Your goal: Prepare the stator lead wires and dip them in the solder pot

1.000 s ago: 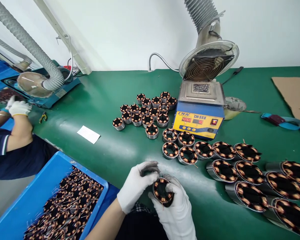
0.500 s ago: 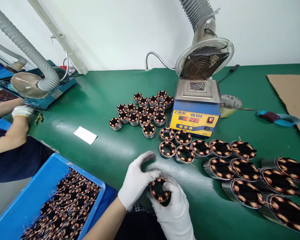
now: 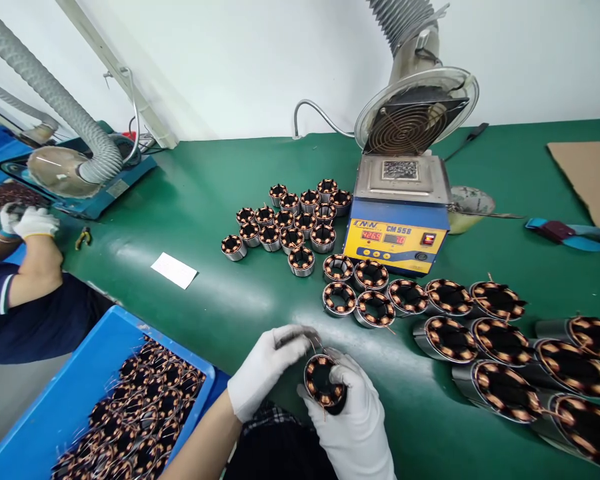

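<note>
At the far left a co-worker's gloved hand (image 3: 30,222) rested at the edge of the green worktop (image 3: 220,200), near a blue bin (image 3: 65,400) heaped with wound stators. A white paper slip (image 3: 174,270) lay further in on the worktop. The person's gloved left hand (image 3: 265,370) had its fingertips pinched together on a thin lead wire (image 3: 316,345) rising from the stator (image 3: 324,381). The right hand (image 3: 353,420) was wrapped around that stator from below, holding it just above the near edge with its open end up. Beyond them stood a cluster of small stators (image 3: 290,220), then the solder pot (image 3: 397,213) under a fume fan (image 3: 415,110). Larger stators (image 3: 480,333) lay in rows to the right.
</note>
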`<state>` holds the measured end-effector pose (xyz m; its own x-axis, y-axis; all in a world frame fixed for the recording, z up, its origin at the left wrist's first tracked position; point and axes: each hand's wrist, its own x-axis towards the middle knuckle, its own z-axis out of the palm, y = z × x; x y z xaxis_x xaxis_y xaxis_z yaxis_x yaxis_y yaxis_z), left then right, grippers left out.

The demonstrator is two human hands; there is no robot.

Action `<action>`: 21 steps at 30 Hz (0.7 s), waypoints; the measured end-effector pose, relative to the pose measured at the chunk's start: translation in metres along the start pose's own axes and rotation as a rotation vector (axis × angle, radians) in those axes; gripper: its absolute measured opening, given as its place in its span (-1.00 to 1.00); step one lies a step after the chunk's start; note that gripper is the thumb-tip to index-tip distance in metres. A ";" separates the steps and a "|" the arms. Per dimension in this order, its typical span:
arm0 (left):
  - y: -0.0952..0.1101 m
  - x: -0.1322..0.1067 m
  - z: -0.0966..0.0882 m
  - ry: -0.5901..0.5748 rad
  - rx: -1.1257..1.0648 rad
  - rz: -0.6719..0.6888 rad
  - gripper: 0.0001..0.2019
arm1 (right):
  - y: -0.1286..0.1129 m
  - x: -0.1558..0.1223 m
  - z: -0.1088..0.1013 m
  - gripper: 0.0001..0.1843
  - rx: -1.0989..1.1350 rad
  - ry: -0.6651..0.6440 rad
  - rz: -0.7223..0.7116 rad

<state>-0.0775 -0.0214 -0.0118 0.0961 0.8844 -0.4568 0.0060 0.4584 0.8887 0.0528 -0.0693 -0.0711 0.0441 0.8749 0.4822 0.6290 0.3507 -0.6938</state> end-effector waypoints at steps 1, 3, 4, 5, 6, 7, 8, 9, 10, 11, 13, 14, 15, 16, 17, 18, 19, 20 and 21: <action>0.000 0.001 -0.001 -0.019 0.052 0.001 -0.71 | 0.000 0.000 0.000 -0.73 -0.003 0.001 -0.004; -0.002 0.003 0.000 -0.017 0.100 0.022 -0.74 | 0.001 0.000 0.000 -0.73 -0.006 0.005 -0.010; -0.003 0.004 0.001 -0.007 0.106 0.034 -0.75 | 0.001 0.000 0.000 -0.73 -0.002 0.003 -0.010; -0.004 0.006 0.002 0.003 0.103 0.037 -0.75 | 0.002 0.000 0.000 -0.72 0.006 0.006 -0.009; -0.005 0.006 0.003 0.016 0.094 0.036 -0.74 | 0.002 -0.001 0.001 -0.70 0.020 0.011 -0.004; -0.006 0.007 0.003 0.038 0.077 0.037 -0.73 | 0.003 -0.001 0.002 -0.66 0.036 0.021 -0.003; -0.007 0.006 0.003 0.071 0.053 0.041 -0.71 | 0.004 -0.003 0.003 -0.60 0.051 0.031 -0.004; -0.009 0.005 0.002 0.110 0.029 0.049 -0.69 | 0.005 -0.005 0.004 -0.53 0.061 0.040 0.000; -0.010 0.003 0.000 0.152 0.014 0.060 -0.68 | 0.006 -0.007 0.006 -0.46 0.066 0.046 0.015; -0.012 0.001 -0.002 0.188 0.018 0.071 -0.67 | 0.007 -0.009 0.006 -0.40 0.076 0.044 0.048; -0.018 -0.005 -0.011 0.244 0.134 0.103 -0.68 | 0.010 -0.012 0.005 -0.36 0.156 0.006 0.210; -0.022 -0.008 -0.018 0.269 0.242 0.139 -0.70 | 0.013 -0.011 0.002 -0.36 0.263 -0.045 0.340; -0.027 -0.011 -0.026 0.285 0.382 0.198 -0.73 | 0.016 -0.008 -0.003 -0.38 0.402 -0.107 0.468; -0.032 -0.012 -0.035 0.316 0.532 0.288 -0.76 | 0.020 -0.001 -0.010 -0.41 0.540 -0.172 0.569; -0.039 -0.012 -0.044 0.330 0.670 0.424 -0.80 | 0.025 0.009 -0.020 -0.44 0.669 -0.233 0.644; -0.046 -0.010 -0.053 0.301 0.781 0.571 -0.82 | 0.029 0.023 -0.033 -0.46 0.771 -0.276 0.682; -0.053 -0.006 -0.060 0.246 0.871 0.715 -0.78 | 0.033 0.041 -0.048 -0.49 0.812 -0.281 0.680; -0.060 -0.001 -0.066 0.221 0.927 0.839 -0.74 | 0.035 0.061 -0.065 -0.47 0.876 -0.284 0.698; -0.065 0.004 -0.069 0.212 0.976 0.917 -0.72 | 0.036 0.084 -0.083 -0.43 0.892 -0.257 0.683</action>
<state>-0.1464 -0.0420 -0.0743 0.2934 0.8723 0.3910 0.7292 -0.4688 0.4986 0.1437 -0.0106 -0.0111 -0.0599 0.9796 -0.1920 -0.2424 -0.2009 -0.9492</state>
